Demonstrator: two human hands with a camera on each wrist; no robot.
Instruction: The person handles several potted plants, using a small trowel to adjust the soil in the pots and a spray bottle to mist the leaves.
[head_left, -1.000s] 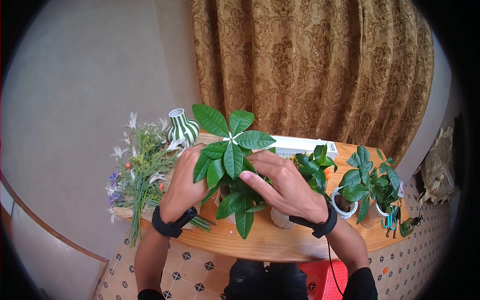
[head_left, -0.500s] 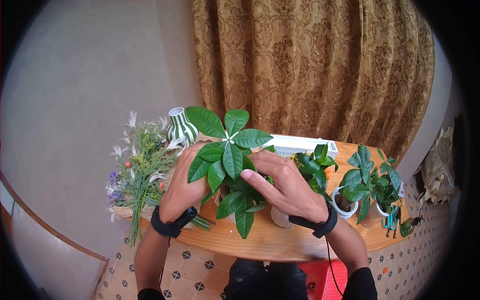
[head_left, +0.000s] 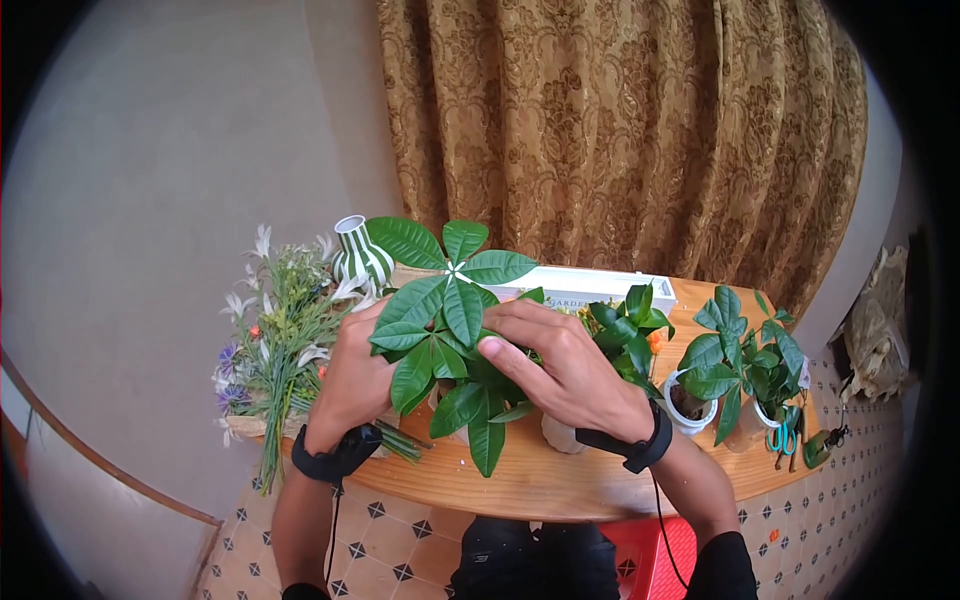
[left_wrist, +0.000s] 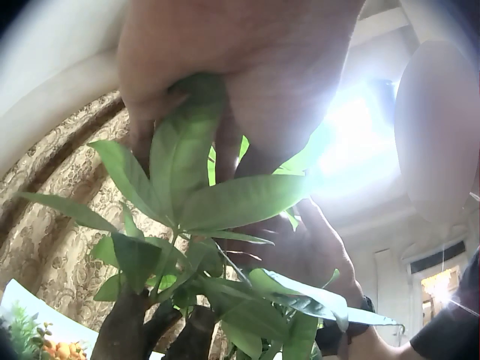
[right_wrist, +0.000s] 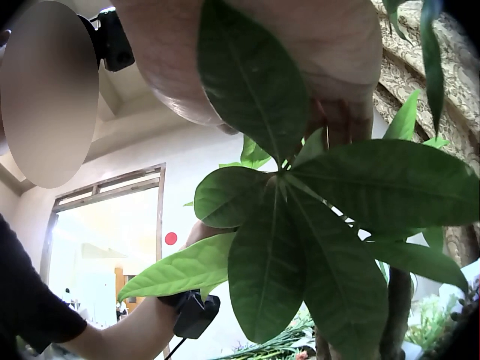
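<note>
A plant with broad green leaves (head_left: pixel 500 267) stands in front of me, several leaves fanning from one pale centre. My left hand (head_left: pixel 347 385) reaches in from the left, its fingers behind the leaves. From the other side comes my right hand (head_left: pixel 575 375), thumb along a leaf edge and fingers bent in behind the foliage. In the left wrist view, thick brown stems (left_wrist: pixel 122 326) rise below the leaves, and one leaf lies up against the left palm. A dark leaf (right_wrist: pixel 253 82) covers part of the right hand in the right wrist view. I cannot tell what the fingertips hold.
Cut flowers (head_left: pixel 270 340) lie at the left, beside a green-striped vase (head_left: pixel 362 258). A white planter box (head_left: pixel 600 290) stands at the back. To the right are potted plants in white pots (head_left: pixel 690 418), with blue-handled scissors (head_left: pixel 782 440) near the edge. Below is a red stool (head_left: pixel 672 550).
My left hand has shifted slightly left and down. The top leaves have moved left, and the leaf cluster beside that hand has turned and spread. My right hand has barely moved.
</note>
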